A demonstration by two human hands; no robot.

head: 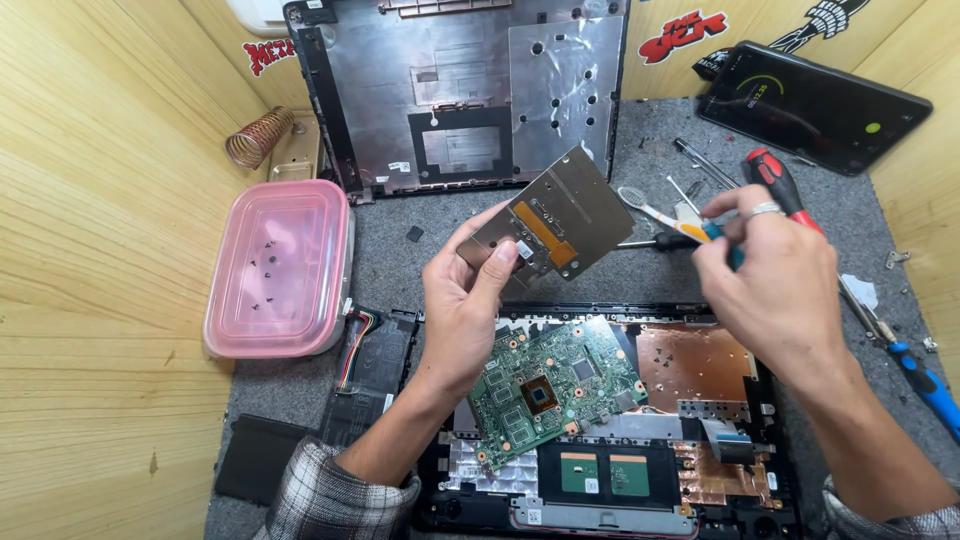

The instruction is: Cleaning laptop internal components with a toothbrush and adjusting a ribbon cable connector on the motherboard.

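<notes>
Two hands up over the bench, left hand (462,300) pinching a flat metal plate (560,222), right hand (775,280) closed on a small teal-handled tool (700,232).

Plate sits up and to the right of my left grip, long axis slanting up-right, orange flex strip on its face; my right hand's tool tip is just beside its right edge. Plate is thin, matte grey, squared corners. Below: green circuit board (555,385) tilted in the opened black laptop base (720,440), copper foil shiny. Pink plastic tub (280,265) well left, red-handled screwdriver (775,175) behind my right hand.
</notes>
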